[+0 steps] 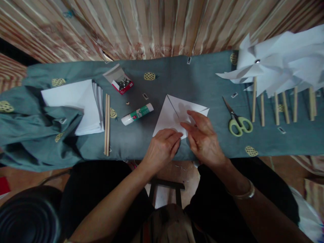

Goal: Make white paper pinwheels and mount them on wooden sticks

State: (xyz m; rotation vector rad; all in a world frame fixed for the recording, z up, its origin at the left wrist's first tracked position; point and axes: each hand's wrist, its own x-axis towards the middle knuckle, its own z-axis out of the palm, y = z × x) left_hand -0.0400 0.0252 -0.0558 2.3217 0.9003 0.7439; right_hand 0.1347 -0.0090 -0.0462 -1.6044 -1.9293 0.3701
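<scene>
A square white paper sheet (164, 116) lies on the cloth in front of me, with slits running in from its corners. My left hand (163, 148) is closed at its near edge, thumb and fingers pinching the paper there. Over the right part of the sheet, my right hand (204, 138) is open, its fingers apart and bent slightly. Whether its fingertips touch the paper I cannot tell. Left of the sheet lies a glue stick (137, 114) with a green label. To the right rest scissors (239, 123) with green handles, blades partly spread.
A stack of white paper (73, 101) and two wooden sticks (107, 125) lie at the left. Behind the glue stick stands an open red box (124, 84) of small metal pieces. Several paper pinwheels (273, 60) on sticks are piled at the right. A pleated curtain (152, 27) hangs behind.
</scene>
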